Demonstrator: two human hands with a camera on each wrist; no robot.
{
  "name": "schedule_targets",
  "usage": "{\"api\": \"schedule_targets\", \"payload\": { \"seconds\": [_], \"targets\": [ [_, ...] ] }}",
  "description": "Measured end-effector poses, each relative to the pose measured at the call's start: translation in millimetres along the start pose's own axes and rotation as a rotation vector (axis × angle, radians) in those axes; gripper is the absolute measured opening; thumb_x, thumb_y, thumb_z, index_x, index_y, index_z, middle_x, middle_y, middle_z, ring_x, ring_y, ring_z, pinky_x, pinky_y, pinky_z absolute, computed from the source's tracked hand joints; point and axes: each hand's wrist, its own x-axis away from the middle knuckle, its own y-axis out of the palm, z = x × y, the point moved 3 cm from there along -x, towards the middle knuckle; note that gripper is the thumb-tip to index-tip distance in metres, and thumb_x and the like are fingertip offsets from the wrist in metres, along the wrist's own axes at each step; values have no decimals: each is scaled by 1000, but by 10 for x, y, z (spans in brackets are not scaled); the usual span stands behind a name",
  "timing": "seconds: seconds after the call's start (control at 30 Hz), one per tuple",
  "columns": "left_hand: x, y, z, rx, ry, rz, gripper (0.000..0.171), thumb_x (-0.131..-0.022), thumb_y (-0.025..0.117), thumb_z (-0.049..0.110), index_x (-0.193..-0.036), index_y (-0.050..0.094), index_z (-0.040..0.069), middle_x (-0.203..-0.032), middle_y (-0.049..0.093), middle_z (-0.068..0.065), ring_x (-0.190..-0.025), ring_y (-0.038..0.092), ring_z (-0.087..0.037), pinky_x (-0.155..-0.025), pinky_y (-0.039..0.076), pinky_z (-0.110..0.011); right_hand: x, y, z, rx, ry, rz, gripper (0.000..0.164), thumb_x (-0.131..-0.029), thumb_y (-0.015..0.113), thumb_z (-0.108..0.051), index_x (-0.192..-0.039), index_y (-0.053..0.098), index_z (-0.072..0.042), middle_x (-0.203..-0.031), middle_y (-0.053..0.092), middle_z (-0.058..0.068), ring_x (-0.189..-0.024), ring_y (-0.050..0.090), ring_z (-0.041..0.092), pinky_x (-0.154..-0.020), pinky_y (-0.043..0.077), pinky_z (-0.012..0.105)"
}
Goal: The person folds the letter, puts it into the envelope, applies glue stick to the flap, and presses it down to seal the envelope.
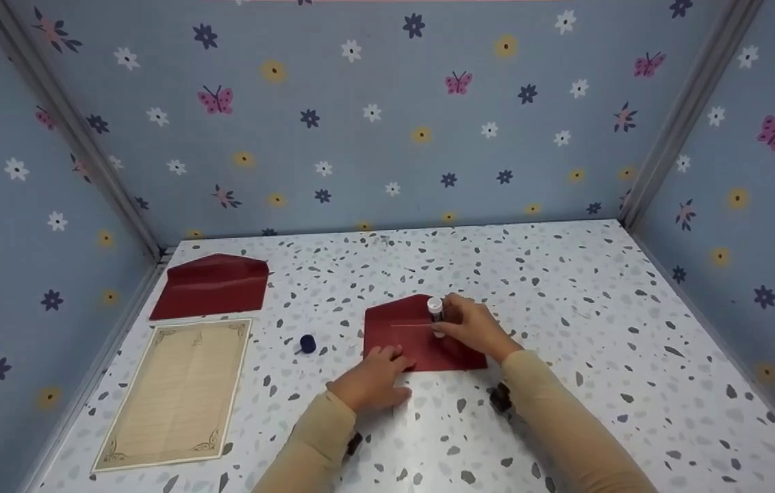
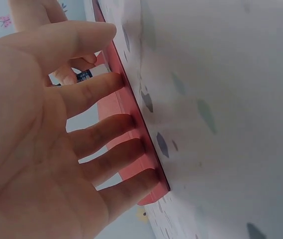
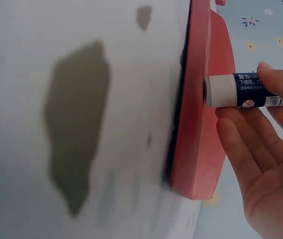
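A red envelope (image 1: 387, 339) lies on the speckled table, its pointed flap spread toward the back. My left hand (image 1: 375, 380) rests its extended fingers on the envelope's near left part; in the left wrist view the fingertips (image 2: 126, 122) touch the red paper along its edge. My right hand (image 1: 475, 327) grips a glue stick (image 1: 436, 316) with a dark blue label between thumb and fingers, holding it upright over the envelope's right half. In the right wrist view the lower white end of the glue stick (image 3: 222, 91) meets the red paper.
A dark blue cap (image 1: 307, 344) sits left of the envelope. Farther left lies a beige sheet with an ornamented border (image 1: 172, 397), and behind it a second red envelope (image 1: 213, 291) with its flap raised. Flower-patterned panels (image 1: 374, 137) enclose the table at the back and sides.
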Motion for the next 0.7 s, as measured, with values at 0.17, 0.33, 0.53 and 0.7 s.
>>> {"api": "schedule_targets", "payload": {
  "seconds": [0.17, 0.33, 0.53, 0.7],
  "targets": [
    [15, -8, 11, -3, -11, -8, 60, -95, 66, 39, -150, 50, 22, -158, 36, -6, -141, 33, -26, -107, 40, -51, -17, 63, -63, 7, -28, -9, 25, -88, 79, -21, -105, 61, -17, -97, 66, -2, -89, 60, 16, -84, 52, 38],
    [19, -3, 11, -7, -18, -14, 61, -95, 66, 40, -151, 48, 23, -159, 34, -6, -144, 31, -26, -108, 39, -51, -34, 130, -103, 29, -58, 6, 26, -88, 80, -23, -105, 60, -16, -93, 66, -3, -84, 59, 15, -79, 51, 36],
    [27, 1, 16, -20, 46, 21, 57, -94, 65, 34, -148, 52, 16, -155, 39, -12, -142, 34, -30, -110, 37, -48, -53, 193, -145, 54, -45, 16, 27, -87, 81, -26, -101, 60, -18, -89, 64, -5, -80, 57, 14, -76, 49, 35],
    [36, -15, 17, -30, 62, 37, 56, -94, 65, 32, -146, 54, 14, -151, 43, -14, -138, 37, -31, -110, 38, -47, -77, 229, -201, 51, -50, 4, 27, -87, 80, -26, -103, 60, -18, -90, 64, -4, -81, 56, 16, -77, 49, 35]
  ]
}}
